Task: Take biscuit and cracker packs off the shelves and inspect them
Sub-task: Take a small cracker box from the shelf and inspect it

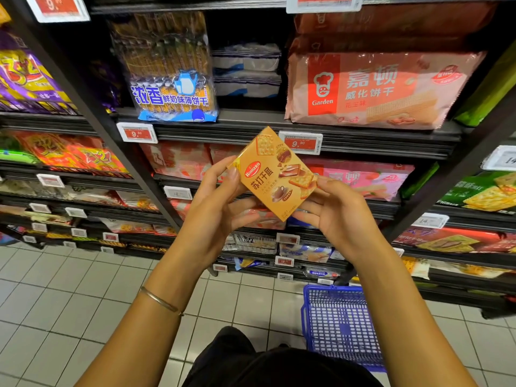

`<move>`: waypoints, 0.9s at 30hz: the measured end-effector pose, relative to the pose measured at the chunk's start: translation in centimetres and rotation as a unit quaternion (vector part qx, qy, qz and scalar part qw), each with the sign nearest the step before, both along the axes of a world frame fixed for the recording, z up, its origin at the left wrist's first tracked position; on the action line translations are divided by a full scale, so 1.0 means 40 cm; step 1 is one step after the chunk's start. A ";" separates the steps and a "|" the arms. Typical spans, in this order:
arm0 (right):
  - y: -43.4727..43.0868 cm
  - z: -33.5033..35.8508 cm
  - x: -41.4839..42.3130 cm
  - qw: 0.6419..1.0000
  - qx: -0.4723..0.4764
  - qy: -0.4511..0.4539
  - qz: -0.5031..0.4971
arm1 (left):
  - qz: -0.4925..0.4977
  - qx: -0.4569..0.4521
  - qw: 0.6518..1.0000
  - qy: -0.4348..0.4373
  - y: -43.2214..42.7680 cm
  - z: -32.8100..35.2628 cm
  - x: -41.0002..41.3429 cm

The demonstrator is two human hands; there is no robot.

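Note:
I hold an orange Roma cracker box (275, 174) up in front of the shelves, tilted, with its printed front facing me. My left hand (220, 208) grips its left edge, thumb on the front and fingers curled behind. My right hand (335, 213) pinches its right lower corner, fingers curled under the box. Both hands are at chest height, apart from the shelf.
Dark shelves (279, 127) carry a pink Garden wafer pack (377, 90), a blue-and-yellow thin-biscuit bag (170, 71) and purple packs (25, 76) at the left. Price tags (301, 143) line the shelf edges. A blue shopping basket (340, 325) stands on the tiled floor at lower right.

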State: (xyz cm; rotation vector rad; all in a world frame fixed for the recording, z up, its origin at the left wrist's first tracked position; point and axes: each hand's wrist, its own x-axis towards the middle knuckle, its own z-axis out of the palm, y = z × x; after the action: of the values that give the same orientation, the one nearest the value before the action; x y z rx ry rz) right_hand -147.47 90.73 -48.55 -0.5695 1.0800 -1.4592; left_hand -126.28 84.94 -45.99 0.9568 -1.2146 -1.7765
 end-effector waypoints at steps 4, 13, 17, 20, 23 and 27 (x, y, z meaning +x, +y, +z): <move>0.000 -0.015 -0.004 1.000 0.005 -0.014 0.009 | 0.015 -0.016 1.000 -0.014 0.000 0.000 0.001; 0.001 -0.039 -0.004 1.000 0.003 -0.029 0.002 | 0.017 -0.017 0.999 -0.023 -0.001 -0.008 -0.002; 0.005 -0.036 -0.007 0.999 -0.012 -0.044 0.003 | 0.009 -0.027 0.999 -0.024 0.001 -0.006 -0.005; 0.009 -0.031 -0.005 0.999 -0.022 -0.042 -0.008 | 0.006 -0.032 0.999 -0.018 0.002 -0.008 -0.008; 0.010 -0.027 -0.004 0.997 -0.050 -0.054 -0.019 | -0.003 -0.036 0.999 -0.009 -0.002 -0.013 -0.007; 0.011 -0.004 -0.008 0.992 -0.116 -0.036 0.020 | 0.014 0.047 0.996 0.069 -0.004 -0.006 -0.012</move>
State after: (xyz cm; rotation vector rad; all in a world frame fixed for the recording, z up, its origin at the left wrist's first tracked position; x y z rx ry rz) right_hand -147.79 91.18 -48.71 -0.6928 0.8424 -1.5685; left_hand -126.77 84.79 -46.21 0.8846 -1.0353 -1.8577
